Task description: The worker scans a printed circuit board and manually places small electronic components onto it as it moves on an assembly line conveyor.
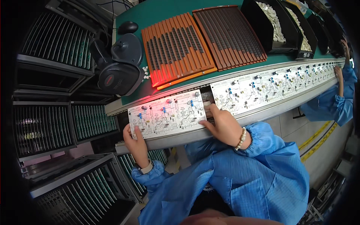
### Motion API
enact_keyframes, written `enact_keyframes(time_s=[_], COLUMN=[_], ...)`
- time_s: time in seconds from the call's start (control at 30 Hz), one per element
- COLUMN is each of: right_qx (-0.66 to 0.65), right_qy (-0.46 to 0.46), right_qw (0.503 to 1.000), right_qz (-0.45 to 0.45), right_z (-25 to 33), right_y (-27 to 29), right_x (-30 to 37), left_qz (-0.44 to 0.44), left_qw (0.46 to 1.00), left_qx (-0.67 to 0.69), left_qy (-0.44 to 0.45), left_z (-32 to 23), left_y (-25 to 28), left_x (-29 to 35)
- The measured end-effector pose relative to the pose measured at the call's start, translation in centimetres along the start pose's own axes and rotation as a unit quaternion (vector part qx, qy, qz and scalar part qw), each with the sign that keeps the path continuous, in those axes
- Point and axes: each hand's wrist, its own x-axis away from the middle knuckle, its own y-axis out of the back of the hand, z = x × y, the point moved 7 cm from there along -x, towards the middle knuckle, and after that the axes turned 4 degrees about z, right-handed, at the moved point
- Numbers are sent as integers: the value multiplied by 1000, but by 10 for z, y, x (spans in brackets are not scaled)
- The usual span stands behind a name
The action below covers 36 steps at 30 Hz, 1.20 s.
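Observation:
A white circuit board panel (pixel 161 120) with blue and black components lies at the left end of the conveyor rail (pixel 258 115). My left hand (pixel 136 146) grips its left edge, thumb on top and fingers at the side. At the opposite edge, my right hand (pixel 224 125) has its thumb on the near right corner and its fingers by the right side. Red light from the barcode scanner (pixel 114 78) falls across the board's far edge. Farther right along the rail runs a row of similar white boards (pixel 243 90), separated from mine by a dark gap.
Beyond the rail, two orange racks (pixel 210 62) of dark components rest on the green bench (pixel 157 9). Black bins (pixel 279 45) with white parts stand at the back right. Magazine racks (pixel 75 195) of boards fill the left side. Another person's hand (pixel 339 75) reaches the rail at far right.

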Motion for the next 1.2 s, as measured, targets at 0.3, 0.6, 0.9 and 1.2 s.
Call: enact_keyframes(time_s=[0.3, 0.6, 0.9, 1.2], right_qx=[66, 96, 156, 199], right_qy=[-15, 44, -14, 89], right_qw=[998, 984, 974, 973], right_qz=[0, -143, -167, -72], right_z=[10, 12, -31, -43], right_y=[13, 107, 202, 200], right_x=[-2, 16, 18, -41], left_qz=[-5, 86, 104, 169], left_qw=[970, 965, 945, 894], left_qx=[-222, -219, -180, -226], left_qy=[-102, -113, -254, -349], left_z=[-18, -49, -155, -180], left_y=[-7, -25, -67, -149], left_x=[3, -1, -24, -66])
